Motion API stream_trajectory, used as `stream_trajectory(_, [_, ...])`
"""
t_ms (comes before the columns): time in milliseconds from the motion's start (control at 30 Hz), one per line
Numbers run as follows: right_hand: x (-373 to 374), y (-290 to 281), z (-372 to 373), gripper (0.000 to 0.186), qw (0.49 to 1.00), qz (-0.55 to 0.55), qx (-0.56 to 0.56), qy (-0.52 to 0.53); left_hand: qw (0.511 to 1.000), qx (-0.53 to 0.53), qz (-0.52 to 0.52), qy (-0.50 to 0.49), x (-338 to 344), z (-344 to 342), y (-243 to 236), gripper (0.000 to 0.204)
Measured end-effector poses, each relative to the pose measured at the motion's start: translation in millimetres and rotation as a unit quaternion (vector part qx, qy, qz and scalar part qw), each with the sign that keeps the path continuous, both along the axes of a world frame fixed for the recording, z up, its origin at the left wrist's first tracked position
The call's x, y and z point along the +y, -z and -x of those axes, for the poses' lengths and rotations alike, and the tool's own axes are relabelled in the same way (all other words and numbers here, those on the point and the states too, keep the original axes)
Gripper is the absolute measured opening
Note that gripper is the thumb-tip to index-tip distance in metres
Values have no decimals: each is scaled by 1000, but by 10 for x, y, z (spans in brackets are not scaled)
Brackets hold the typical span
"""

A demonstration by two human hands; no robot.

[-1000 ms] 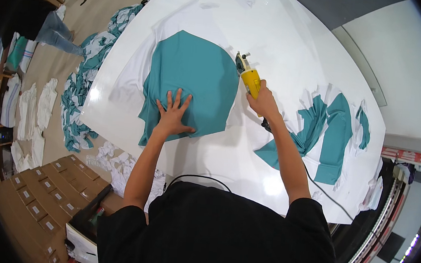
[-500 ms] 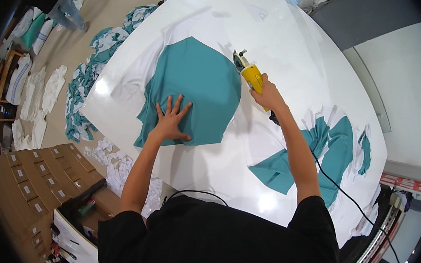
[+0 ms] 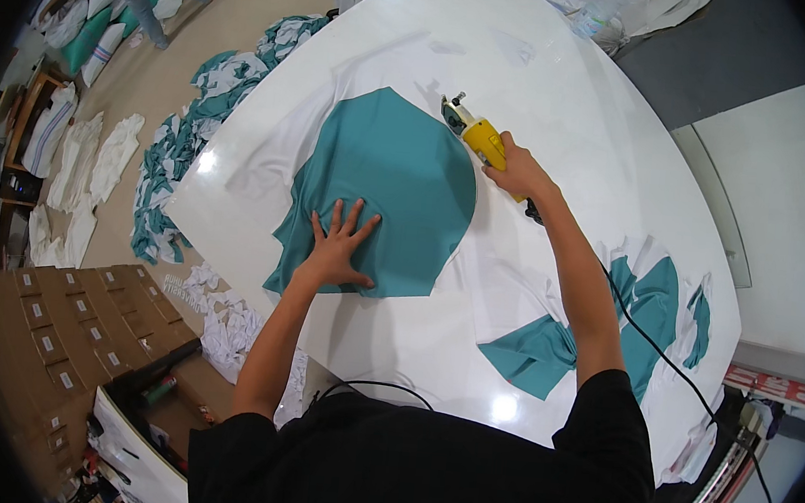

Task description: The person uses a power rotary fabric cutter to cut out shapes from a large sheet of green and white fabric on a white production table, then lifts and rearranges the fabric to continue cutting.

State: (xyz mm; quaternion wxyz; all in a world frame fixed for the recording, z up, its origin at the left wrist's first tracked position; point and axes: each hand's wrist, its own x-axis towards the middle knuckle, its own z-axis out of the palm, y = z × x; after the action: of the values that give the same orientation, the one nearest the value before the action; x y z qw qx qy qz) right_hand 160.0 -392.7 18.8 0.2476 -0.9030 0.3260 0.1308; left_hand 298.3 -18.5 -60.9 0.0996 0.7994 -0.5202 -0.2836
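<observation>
A teal fabric piece lies on a white tabletop, on top of white cloth. My left hand presses flat on its lower part, fingers spread. In my right hand is a yellow hand-held electric rotary fabric cutter, fingers wrapped round its body. Its round blade head is at the teal piece's upper right edge. Whether the blade touches the fabric I cannot make out. A black cord runs from the cutter past my right forearm toward the lower right.
More teal pieces and white scraps lie at the table's right. Teal and white cloth heaps line the floor along the left edge. Cardboard boxes stand at lower left. A person stands far left. Clear plastic sits at the far edge.
The whole view has shifted slightly. Relative to the teal piece, the cutter has moved a little left along its upper right edge. My left hand stays pressed on the fabric.
</observation>
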Motion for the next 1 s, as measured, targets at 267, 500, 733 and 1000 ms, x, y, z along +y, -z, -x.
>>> stream_trajectory(267, [-137,28,-384,78,998,8,-4,-58,1000,8,12,1,11,-11,6,140])
stream_trajectory(500, [-234,48,-614,79,996,16,-5,-90,1000,10,16,0,16,-9,5,138])
stream_trajectory(733, [-199,13,-840,79,995,8,1,-99,1000,7,10,0,9,-20,11,141])
stream_trajectory(1000, [-84,47,-1128,80,995,7,-17,-101,1000,18,12,-6,20,-19,5,137])
